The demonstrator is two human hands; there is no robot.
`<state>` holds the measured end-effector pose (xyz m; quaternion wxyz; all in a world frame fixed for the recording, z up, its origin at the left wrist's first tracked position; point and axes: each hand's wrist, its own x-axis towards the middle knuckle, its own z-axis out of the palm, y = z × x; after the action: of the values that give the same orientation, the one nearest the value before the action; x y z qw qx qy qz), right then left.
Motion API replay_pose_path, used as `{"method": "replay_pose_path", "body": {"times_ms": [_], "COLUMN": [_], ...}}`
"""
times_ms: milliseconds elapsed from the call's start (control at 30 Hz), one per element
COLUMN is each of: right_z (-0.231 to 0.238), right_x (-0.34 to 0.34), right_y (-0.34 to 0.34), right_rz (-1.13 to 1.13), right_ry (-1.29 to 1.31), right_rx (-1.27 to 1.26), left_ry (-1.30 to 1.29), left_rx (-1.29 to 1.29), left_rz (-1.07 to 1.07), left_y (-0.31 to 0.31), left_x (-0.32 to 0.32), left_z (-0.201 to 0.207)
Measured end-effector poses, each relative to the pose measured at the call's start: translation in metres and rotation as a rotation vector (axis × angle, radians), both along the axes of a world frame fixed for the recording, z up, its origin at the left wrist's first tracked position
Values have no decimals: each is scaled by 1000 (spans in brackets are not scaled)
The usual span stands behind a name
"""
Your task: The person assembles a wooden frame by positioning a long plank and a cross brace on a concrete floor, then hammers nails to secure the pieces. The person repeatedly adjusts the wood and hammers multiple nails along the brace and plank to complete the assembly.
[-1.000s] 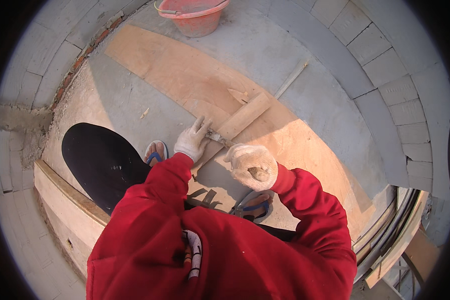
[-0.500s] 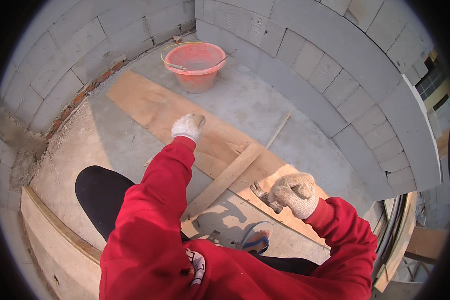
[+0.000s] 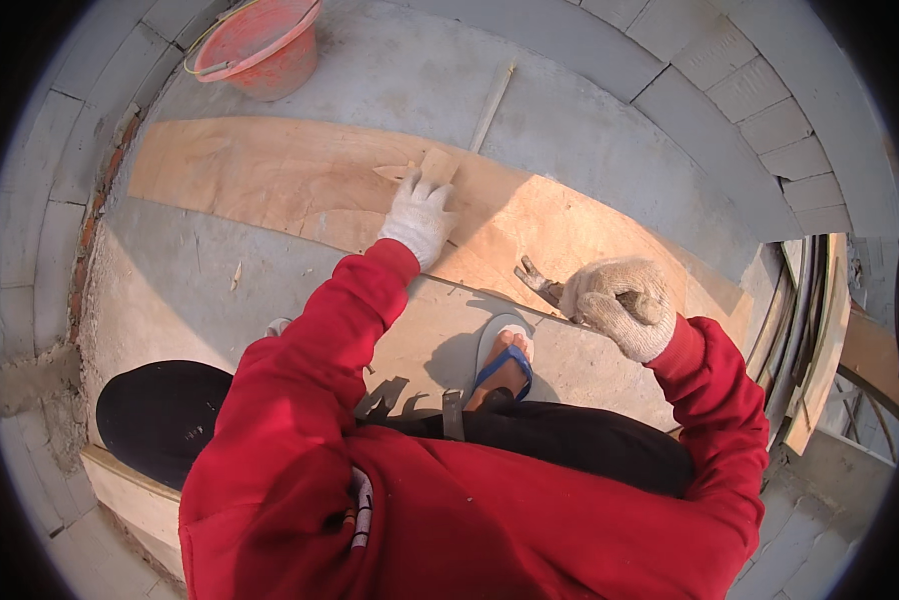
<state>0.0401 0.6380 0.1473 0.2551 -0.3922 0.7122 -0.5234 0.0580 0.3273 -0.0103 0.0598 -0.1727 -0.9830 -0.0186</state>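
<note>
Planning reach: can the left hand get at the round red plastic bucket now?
Probably not without leaning: the red plastic bucket stands beyond the flat tan plywood board, well away from the white-gloved left hand.

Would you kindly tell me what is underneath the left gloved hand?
Just past the left hand, the end of a narrow wooden strip shows, over the plywood sheet. Whatever lies directly beneath the palm is covered, so I cannot tell.

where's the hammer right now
In the head view, the hammer is just right of centre, gripped in the right hand and jutting out to its left, over the plywood board.
</note>
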Motion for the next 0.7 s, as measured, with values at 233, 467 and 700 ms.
{"method": "replay_pose_path", "body": {"times_ms": [233,467,700], "right_z": [-37,-46,-43], "right_x": [16,16,9], "right_y": [43,48,46], "right_rz": [-117,-223,-184], "right_ry": [-139,14,44], "right_rx": [260,272,327], "left_ry": [146,481,442], "left_rx": [177,149,167], "left_rz": [-45,397,1243], "left_y": [1,-52,-207], "left_x": [13,-49,-152], "left_z": [-102,18,193]}}
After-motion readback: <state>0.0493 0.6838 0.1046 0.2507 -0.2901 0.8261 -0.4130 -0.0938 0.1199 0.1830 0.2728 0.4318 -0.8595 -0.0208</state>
